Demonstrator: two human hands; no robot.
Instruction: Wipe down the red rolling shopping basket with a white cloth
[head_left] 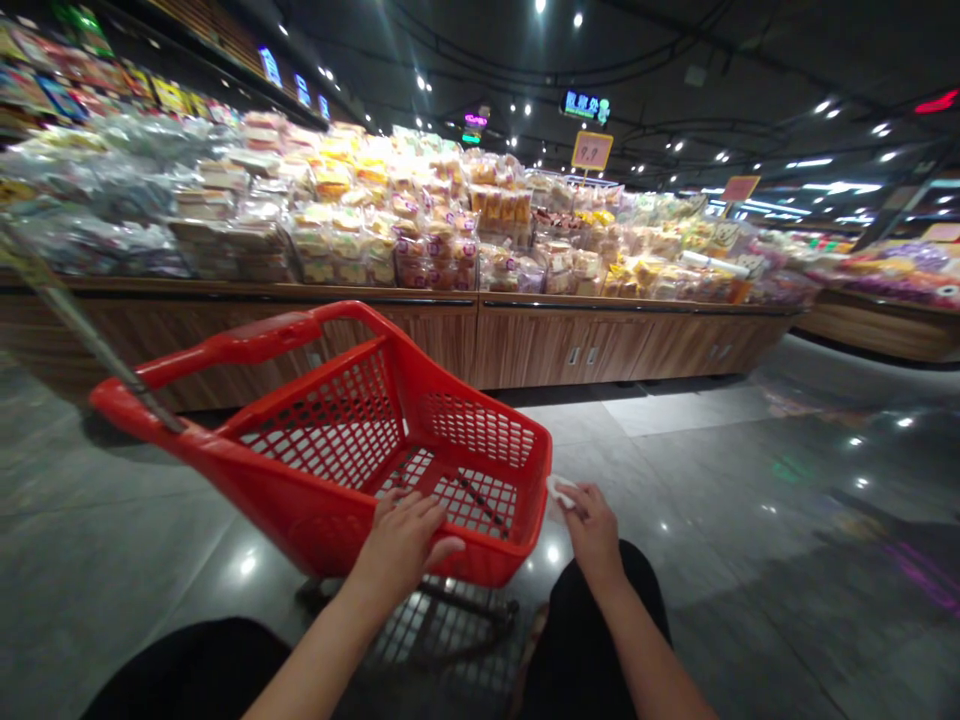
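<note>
A red plastic shopping cart stands at an angle in front of me, its lattice basket holding nothing that I can see. My left hand grips the near side rim, fingers hooked over the top and thumb on the outer side. At the cart's front end, my right hand pinches a crumpled white tissue or wipe. The white piece touches the cart's front edge, or lies very close to it. A grey pole rises from the handle's near end.
Behind the cart runs a long wood-panelled display stand heaped with packaged breads and snacks. A price sign stands above it. Another rounded stand is at the right. The grey tiled floor is shiny.
</note>
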